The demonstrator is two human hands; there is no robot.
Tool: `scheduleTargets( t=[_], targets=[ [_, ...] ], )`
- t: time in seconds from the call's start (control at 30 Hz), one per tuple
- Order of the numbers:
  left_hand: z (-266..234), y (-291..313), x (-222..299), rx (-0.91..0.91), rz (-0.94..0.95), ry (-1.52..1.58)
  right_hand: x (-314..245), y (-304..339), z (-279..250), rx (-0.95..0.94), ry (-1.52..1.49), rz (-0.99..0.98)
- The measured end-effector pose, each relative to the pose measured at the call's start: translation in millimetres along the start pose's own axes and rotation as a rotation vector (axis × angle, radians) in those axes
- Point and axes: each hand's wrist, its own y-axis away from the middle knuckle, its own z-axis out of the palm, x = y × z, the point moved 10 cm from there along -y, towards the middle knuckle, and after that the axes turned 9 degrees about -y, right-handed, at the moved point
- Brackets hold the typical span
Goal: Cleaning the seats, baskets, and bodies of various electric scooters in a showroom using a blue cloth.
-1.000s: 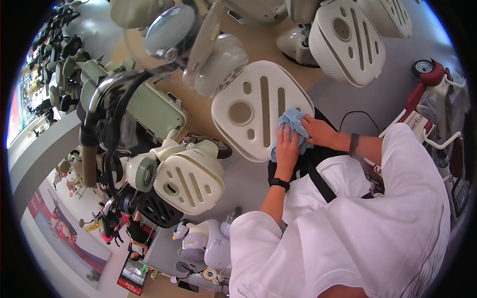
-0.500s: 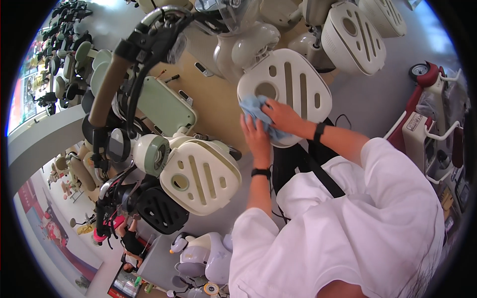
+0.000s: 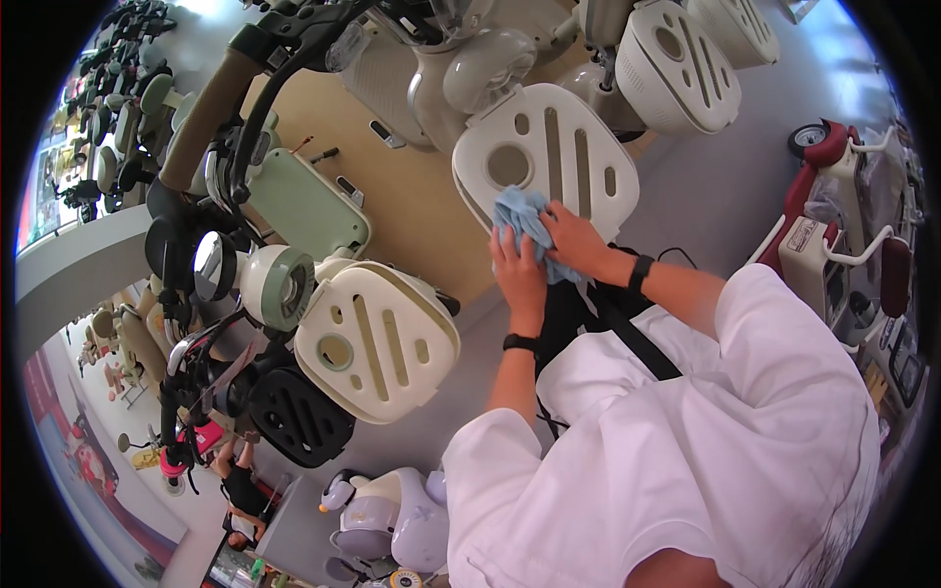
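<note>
— Blue cloth (image 3: 520, 218): where is it?
— Bunched against the lower edge of the cream panel (image 3: 549, 162), between both hands.
— Who grips it?
— The left hand (image 3: 518, 274) closes on it from below; the right hand (image 3: 573, 240) clamps it from the side, fingers curled.
— Nearby?
— A second cream panel (image 3: 377, 338) lower left, a red scooter (image 3: 833, 225) to the right.

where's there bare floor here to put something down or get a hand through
Bare grey floor lies between the cream slotted panel that both hands wipe with the blue cloth and the red scooter. A tan floor strip runs beside the pale green scooter. Lower left is crowded with handlebars and cables.
</note>
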Motion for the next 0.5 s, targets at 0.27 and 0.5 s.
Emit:
scheduleTargets(
  t=[0.27,0.5],
  targets=[
    [29.5,39.9,55.1,-0.025,-0.026,0.002,36.5,60.4,-19.1,-0.034,-0.009,-0.043],
    [54.2,14.9,81.3,-0.002,-0.026,-0.125,60.4,49.9,-50.6,0.225,-0.073,-0.216]
  ],
)
